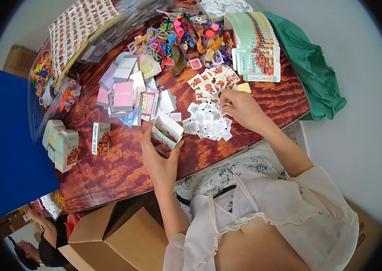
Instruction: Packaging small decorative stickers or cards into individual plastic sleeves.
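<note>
The person's left hand holds a pale green open-topped box above the near part of the wood-patterned table, its fingers and thumb spread around the sides, with small contents showing inside. The right hand is at the edge of a heap of small white packets, its fingers drawn close together; whether they grip anything, one cannot tell. Printed sticker sheets lie just beyond that heap. Stacked cards and pads sit beyond the held box, toward the left, and a closed box stands to its left.
</note>
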Available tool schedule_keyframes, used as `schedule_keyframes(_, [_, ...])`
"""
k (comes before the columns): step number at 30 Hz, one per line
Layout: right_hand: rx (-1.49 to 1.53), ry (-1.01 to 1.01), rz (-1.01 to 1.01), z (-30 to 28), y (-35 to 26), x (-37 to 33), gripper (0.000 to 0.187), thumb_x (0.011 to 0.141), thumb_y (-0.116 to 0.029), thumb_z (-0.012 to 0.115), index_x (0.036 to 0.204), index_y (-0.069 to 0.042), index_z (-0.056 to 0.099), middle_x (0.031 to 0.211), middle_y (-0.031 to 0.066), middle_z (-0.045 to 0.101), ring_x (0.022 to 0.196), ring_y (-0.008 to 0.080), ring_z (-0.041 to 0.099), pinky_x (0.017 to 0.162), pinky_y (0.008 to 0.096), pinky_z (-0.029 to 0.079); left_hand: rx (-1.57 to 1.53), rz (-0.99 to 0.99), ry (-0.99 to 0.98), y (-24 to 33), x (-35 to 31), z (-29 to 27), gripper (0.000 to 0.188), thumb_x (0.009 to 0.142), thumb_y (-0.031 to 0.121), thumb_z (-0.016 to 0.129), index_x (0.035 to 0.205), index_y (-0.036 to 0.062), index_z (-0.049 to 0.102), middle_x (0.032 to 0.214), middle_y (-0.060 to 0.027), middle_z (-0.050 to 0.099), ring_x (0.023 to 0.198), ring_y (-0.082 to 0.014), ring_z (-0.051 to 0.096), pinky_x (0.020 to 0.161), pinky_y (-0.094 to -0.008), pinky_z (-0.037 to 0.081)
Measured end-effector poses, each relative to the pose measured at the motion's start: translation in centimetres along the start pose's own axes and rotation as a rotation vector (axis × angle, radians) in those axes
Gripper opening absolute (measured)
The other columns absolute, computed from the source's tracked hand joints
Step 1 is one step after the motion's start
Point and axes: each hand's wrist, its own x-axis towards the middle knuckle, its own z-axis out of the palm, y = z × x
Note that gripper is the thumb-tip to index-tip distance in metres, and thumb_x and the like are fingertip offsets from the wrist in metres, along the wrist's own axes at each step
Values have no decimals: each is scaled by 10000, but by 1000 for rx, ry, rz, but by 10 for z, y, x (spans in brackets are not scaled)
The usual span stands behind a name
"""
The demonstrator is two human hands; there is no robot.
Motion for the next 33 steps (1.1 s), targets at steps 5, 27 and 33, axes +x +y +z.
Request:
schedule_keyframes(5, [169,57,-18,0,1,-2,104,826,-3,664,869,-17,570,768,61,581,697,184,563,663,325,460,1,-6,10,1,0,-1,786,716,139,869,1377,-9,470,1254,-167,553,1054,-290,576,892,-375,481])
schedule_keyframes(27, [293,-30,-57,42,-12,14,137,824,-3,707,918,-26,610,893,41,593,774,126,590,663,287,445,40,0,23,-3,-2,-2,735,726,118,865,1340,-27,487,1195,-148,586,1026,-261,575,899,-371,472])
schedule_keyframes(33, [833,-69,185,26,-9,17,89,851,-36,716,852,-43,627,815,-13,610,656,35,552,539,218,426,32,-16,7,4,-2,-2,754,702,127,873,1334,-3,484,1177,-161,571,1041,-308,583,875,-392,484])
